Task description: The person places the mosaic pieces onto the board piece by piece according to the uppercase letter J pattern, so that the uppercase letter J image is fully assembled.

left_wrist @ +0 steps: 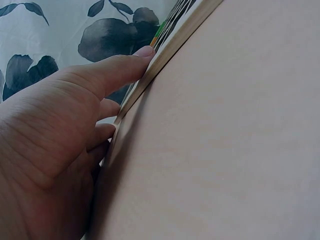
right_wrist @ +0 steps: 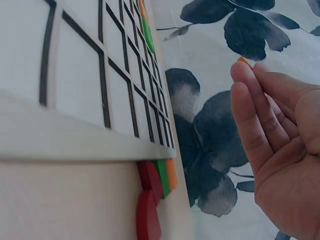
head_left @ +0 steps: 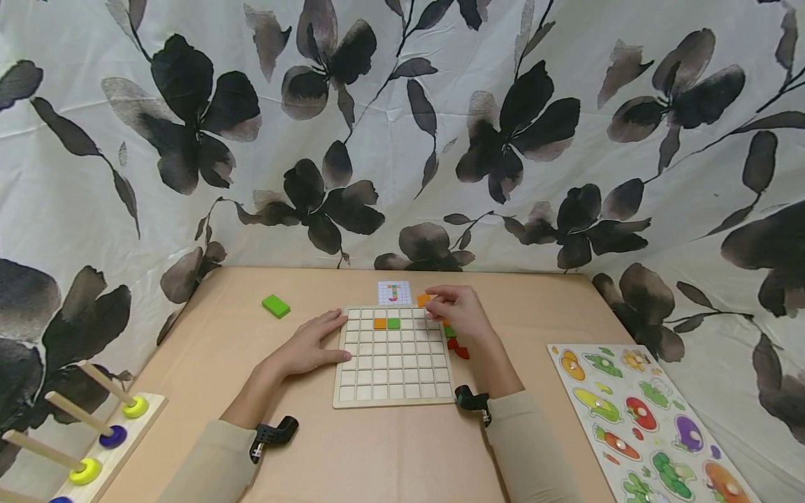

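Note:
A wooden grid board (head_left: 393, 398) lies flat on the table, with an orange tile (head_left: 380, 323) and a green tile (head_left: 393, 323) set side by side in its second row. My right hand (head_left: 454, 309) hovers over the board's far right corner and pinches a small orange tile (head_left: 423, 299) in its fingertips; the right wrist view shows only the tile's tip (right_wrist: 243, 60) above the fingers. My left hand (head_left: 314, 344) rests flat on the table against the board's left edge (left_wrist: 150, 77), fingers straight. A small pattern card (head_left: 394, 292) lies just behind the board.
Loose red, green and orange tiles (head_left: 457, 345) lie by the board's right edge. A green block (head_left: 275, 305) sits far left. A ring-stacking toy (head_left: 88, 440) stands at the near left, a vegetable peg puzzle (head_left: 641, 419) at the right. Flowered cloth (head_left: 402, 140) hangs behind.

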{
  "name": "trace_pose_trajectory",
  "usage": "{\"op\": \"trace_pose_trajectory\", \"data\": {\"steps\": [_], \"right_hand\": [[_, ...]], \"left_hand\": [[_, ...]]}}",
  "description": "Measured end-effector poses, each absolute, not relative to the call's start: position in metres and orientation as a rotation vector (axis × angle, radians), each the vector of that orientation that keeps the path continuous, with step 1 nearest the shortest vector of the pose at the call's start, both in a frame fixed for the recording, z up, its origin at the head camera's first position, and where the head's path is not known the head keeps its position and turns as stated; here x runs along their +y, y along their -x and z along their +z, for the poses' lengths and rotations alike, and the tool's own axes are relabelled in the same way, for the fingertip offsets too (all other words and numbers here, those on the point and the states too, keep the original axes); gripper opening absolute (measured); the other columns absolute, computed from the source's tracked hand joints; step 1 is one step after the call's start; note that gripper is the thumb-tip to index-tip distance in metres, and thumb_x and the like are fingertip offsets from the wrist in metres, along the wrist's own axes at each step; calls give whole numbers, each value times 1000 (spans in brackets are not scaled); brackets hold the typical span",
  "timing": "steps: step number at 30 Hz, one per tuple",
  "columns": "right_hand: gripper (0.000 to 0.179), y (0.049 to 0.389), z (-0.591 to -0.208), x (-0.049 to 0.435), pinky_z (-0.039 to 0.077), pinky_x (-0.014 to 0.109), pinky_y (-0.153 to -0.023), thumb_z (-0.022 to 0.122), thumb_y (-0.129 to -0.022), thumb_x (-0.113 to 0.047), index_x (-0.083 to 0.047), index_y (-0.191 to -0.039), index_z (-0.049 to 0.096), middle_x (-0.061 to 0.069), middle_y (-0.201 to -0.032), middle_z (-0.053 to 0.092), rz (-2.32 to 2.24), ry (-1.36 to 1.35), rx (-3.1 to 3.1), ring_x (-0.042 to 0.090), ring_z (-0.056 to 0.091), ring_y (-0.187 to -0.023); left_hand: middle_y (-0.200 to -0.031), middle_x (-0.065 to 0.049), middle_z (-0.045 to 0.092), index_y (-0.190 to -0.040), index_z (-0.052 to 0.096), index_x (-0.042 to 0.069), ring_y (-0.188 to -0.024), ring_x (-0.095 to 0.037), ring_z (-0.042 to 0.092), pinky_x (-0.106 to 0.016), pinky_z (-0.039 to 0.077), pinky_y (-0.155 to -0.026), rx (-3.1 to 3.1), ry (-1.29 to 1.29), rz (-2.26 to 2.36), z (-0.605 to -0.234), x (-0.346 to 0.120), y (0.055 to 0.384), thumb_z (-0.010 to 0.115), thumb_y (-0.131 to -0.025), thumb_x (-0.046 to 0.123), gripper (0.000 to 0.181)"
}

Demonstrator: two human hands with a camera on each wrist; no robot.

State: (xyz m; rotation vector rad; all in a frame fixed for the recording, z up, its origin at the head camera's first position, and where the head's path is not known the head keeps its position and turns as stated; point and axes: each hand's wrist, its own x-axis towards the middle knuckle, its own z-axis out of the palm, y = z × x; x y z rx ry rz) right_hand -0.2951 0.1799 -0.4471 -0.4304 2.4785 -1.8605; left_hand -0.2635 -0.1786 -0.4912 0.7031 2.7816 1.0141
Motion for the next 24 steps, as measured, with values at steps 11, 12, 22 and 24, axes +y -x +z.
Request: {"op": "trace_pose_trajectory", "data": {"steps": [11, 12, 22, 24], "right_hand": [[40, 298, -455, 165, 62, 51, -85, 70, -97, 0, 13, -133, 62, 30, -102, 72, -1824, 496, 2408, 48, 74, -91], [39, 298, -456, 163, 63, 49, -83, 70, -97, 1, 13, -133, 61, 29, -101, 72, -1814, 503, 2411, 47, 75, -90], [30, 298, -467, 147, 64, 31, -73, 74, -93, 0, 6, -123, 71, 16, -93, 74, -1860, 402, 2384, 27, 73, -77], [29, 300, -471, 147, 64, 32, -73, 75, -93, 0, 6, -121, 72, 16, -95, 74, -1872, 393, 2374, 22, 73, -76]], "left_hand": [[-170, -19, 29, -158, 45, 8, -158, -45, 22, -67, 17, -125, 2787, -709, 1012, -490, -179, 263, 78, -89, 51, 87], [-170, -19, 29, -158, 45, 8, -158, -45, 22, -68, 17, -125, 2787, -708, 1011, -490, -179, 262, 78, -89, 51, 87], [-170, -19, 28, -158, 45, 8, -158, -45, 21, -67, 16, -125, 2781, -704, 1022, -490, -179, 262, 78, -89, 51, 88], [-171, -19, 28, -158, 44, 8, -158, -45, 21, -67, 16, -125, 2778, -698, 1023, -491, -179, 263, 78, -89, 51, 88]]}}
